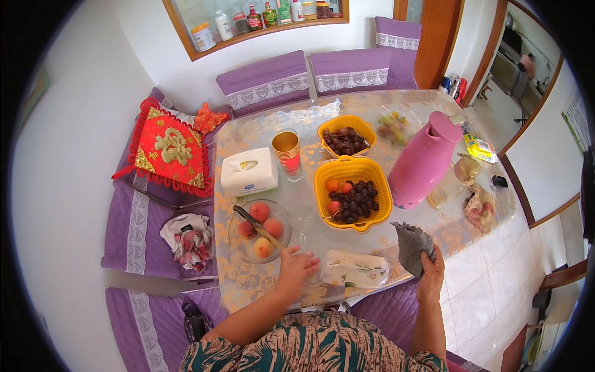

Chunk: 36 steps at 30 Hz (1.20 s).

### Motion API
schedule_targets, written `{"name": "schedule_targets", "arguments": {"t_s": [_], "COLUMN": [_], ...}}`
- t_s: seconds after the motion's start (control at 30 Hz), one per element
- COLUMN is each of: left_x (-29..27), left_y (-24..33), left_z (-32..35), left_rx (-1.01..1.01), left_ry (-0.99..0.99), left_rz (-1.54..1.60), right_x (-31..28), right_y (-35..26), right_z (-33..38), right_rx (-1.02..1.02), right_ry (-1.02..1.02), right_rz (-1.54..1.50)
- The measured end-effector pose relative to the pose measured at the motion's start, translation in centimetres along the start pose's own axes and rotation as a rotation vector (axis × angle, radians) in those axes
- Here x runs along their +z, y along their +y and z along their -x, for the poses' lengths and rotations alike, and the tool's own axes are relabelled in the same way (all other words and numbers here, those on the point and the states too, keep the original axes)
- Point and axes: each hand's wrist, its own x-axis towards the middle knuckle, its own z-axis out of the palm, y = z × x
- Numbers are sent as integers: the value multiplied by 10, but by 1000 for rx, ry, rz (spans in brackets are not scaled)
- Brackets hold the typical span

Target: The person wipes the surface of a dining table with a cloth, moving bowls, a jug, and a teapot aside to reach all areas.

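Note:
My right hand (430,268), closed, grips a grey cloth (413,248) in the air by the table's near right edge. Over the near side of the table, my left hand (299,268) is open with its fingers apart. Just beyond it is a clear glass bowl (233,249) of peaches (260,212). Across the bowl lies a long utensil, perhaps a knife (248,217), dark at one end and tan at the other. Its tan end comes close to my left fingers; contact cannot be made out. A flat white pack with a leaf print (354,269) lies between my hands.
Yellow baskets hold grapes and orange-red fruit (353,162) and more dark grapes (347,141). A pink jug (426,161) stands right of them. A tissue box (249,173) and stacked gold cups (288,152) stand left. Purple-covered chairs (263,82) surround the table.

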Motion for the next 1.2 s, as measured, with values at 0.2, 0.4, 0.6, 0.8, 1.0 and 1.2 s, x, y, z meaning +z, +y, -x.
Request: {"name": "schedule_targets", "arguments": {"t_s": [0.2,0.4,0.6,0.8,1.0,1.2], "left_x": [44,74,78,89,81,58], "left_y": [12,3,6,2,2,20], "left_z": [-34,-79,-91,-83,-60,-20], "left_rx": [-148,-239,-204,-196,-225,-251], "left_ry": [-377,-246,-262,-260,-285,-359], "left_rz": [201,295,195,206,240,109], "right_x": [-8,-20,-42,-45,-41,-34], "right_y": [0,-10,7,20,25,37], "right_z": [3,9,13,10,7,-15], "right_rx": [-6,33,50,70,104,16], "right_ry": [85,93,111,110,115,203], "right_rz": [14,75,78,71,124,411]}}
